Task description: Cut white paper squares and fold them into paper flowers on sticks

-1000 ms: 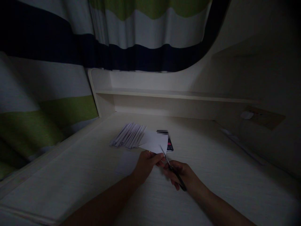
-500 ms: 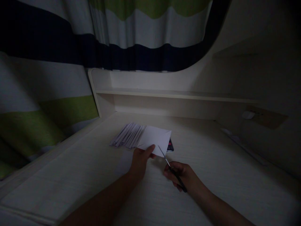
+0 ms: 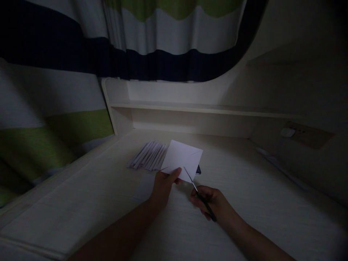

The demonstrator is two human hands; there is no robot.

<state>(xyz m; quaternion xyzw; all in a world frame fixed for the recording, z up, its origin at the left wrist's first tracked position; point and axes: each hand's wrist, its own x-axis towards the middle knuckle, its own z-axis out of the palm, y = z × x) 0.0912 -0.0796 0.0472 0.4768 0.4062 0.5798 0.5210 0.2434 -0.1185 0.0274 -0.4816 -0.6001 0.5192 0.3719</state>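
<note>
The left hand (image 3: 163, 186) has its grip closed, pinching a white square of paper (image 3: 183, 156) above the table (image 3: 233, 170). The right hand (image 3: 214, 200) has its grip wrapped around black-handled scissors (image 3: 197, 192), with their tip against or over the paper; I can't tell which. Thin folded papers (image 3: 148, 156) lie to the left.

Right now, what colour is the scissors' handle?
The scissors' handle looks black, best seen in the head view.

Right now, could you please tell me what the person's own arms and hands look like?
The left forearm and right forearm are bare, with no sleeves in view. The left hand and right hand wear no gloves. No watch or bracelet shows; the dim picture leaves any ring uncertain.
</note>
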